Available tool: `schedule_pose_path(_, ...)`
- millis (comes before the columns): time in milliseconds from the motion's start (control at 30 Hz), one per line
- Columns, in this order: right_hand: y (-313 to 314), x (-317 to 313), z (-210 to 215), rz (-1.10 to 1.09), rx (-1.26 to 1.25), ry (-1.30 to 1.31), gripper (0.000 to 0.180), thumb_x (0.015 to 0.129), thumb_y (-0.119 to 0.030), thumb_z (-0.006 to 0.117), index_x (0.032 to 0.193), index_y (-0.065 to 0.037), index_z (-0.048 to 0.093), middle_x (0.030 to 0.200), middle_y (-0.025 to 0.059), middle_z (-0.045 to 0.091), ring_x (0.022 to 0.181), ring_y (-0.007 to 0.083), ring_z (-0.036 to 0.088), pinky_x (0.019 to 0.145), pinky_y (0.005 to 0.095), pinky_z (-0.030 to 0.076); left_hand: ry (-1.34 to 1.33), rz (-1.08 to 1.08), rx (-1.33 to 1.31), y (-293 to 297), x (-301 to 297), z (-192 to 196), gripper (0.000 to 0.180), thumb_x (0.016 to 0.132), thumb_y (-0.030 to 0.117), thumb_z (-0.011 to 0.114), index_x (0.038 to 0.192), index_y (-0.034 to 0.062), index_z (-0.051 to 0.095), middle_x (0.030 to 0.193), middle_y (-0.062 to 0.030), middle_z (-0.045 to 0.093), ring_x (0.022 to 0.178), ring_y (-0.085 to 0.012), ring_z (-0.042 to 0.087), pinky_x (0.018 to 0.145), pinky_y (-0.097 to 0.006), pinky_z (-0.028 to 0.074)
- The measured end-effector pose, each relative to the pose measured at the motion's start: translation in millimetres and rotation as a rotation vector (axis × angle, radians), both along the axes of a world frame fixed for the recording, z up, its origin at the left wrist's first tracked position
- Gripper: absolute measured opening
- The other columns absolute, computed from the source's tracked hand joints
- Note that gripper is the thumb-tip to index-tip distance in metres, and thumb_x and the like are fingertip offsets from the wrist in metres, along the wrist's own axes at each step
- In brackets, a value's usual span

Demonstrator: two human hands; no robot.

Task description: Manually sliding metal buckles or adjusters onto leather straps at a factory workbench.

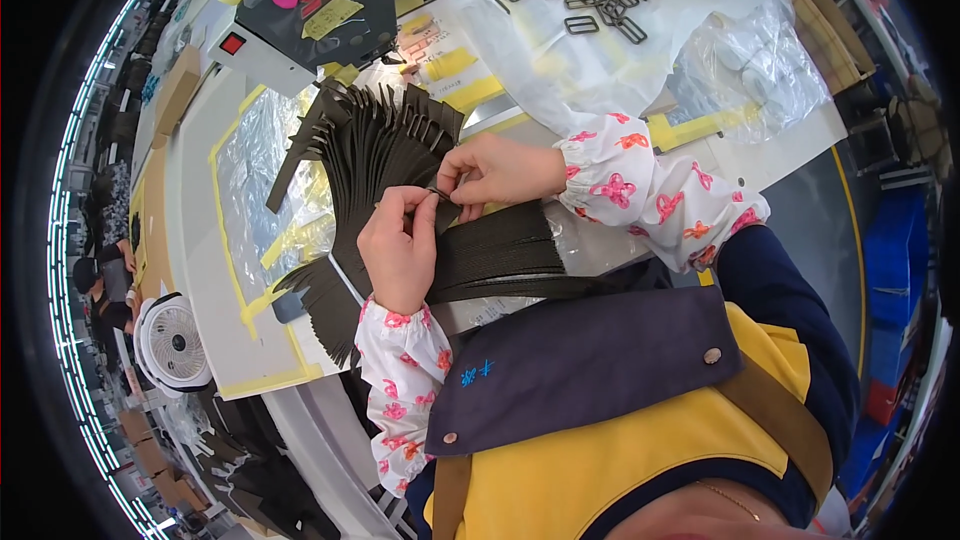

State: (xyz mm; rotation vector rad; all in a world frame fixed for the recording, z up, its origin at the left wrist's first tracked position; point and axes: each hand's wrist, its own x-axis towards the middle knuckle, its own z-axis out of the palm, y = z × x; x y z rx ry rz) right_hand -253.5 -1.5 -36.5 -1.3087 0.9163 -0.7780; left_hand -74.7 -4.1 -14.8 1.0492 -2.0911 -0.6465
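Observation:
Side by side over the strap pile, my left hand (398, 245) and my right hand (500, 172) are both closed in a pinch. Their fingertips meet at a dark webbing strap (446, 202), mostly covered by the fingers; whether a buckle is on it, I cannot tell. Beyond my left hand fans out a thick bundle of dark olive webbing straps (362, 155), wrapped lower down by a pale band (346, 278). Some far ends of the bundle carry dark loops or buckles. A flat stack of similar straps (500, 252) lies below my right hand, nearer my body.
Several dark slide buckles (610, 2) lie on white plastic sheeting (560, 65) at the far right. A dark machine housing (320, 5) with a red switch stands far left. Yellow tape (228, 230) edges the table, and a white fan (173, 342) is beyond its left side.

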Motion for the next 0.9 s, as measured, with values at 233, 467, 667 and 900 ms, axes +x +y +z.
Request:
schedule_pose_path(233,-4.2,0.5,-1.1,0.04,0.177,-0.196,0.014,0.08,-0.006,0.057,0.088,0.004,0.052,0.077,0.0069,0.057,0.067,0.0136,0.061,0.06,0.0223,0.05,0.176,0.083,0.026,2.0,-2.6,-4.7,0.007,0.08,0.001,0.058,0.086,0.001,0.056,0.066,-0.0067,0.057,0.055,-0.0114,0.054,0.052,-0.023,0.043)
schedule_pose_path(467,-4.4,8.1,14.5,-0.018,0.014,-0.093,0.016,0.079,-0.01,0.061,0.08,-0.002,0.048,0.065,0.0026,0.053,0.054,0.0087,0.055,0.046,0.0195,0.042,0.304,0.064,0.055,-2.2,-5.2,-15.8,0.009,0.083,0.005,0.055,0.091,0.0004,0.055,0.073,-0.0049,0.057,0.058,-0.0088,0.052,0.056,-0.021,0.043)
schedule_pose_path(667,5.3,-21.5,39.6,-0.135,-0.265,0.052,0.01,0.081,-0.009,0.056,0.085,-0.003,0.049,0.062,-0.0008,0.051,0.05,0.005,0.047,0.046,0.0187,0.039,0.078,-0.263,0.406,-14.6,-3.7,1.5,0.021,0.087,0.017,0.052,0.095,-0.0022,0.055,0.069,-0.0046,0.054,0.056,-0.0078,0.05,0.051,-0.021,0.039)
schedule_pose_path(900,-3.5,-72.2,13.3,-0.494,-0.836,0.598,0.013,0.077,-0.011,0.059,0.085,-0.003,0.053,0.065,0.0105,0.057,0.056,0.022,0.057,0.052,0.0302,0.044,-0.335,-0.112,0.057,-39.0,-24.2,-12.2,0.018,0.079,0.016,0.061,0.085,0.0,0.057,0.065,-0.0116,0.054,0.055,-0.0258,0.056,0.051,-0.033,0.043)
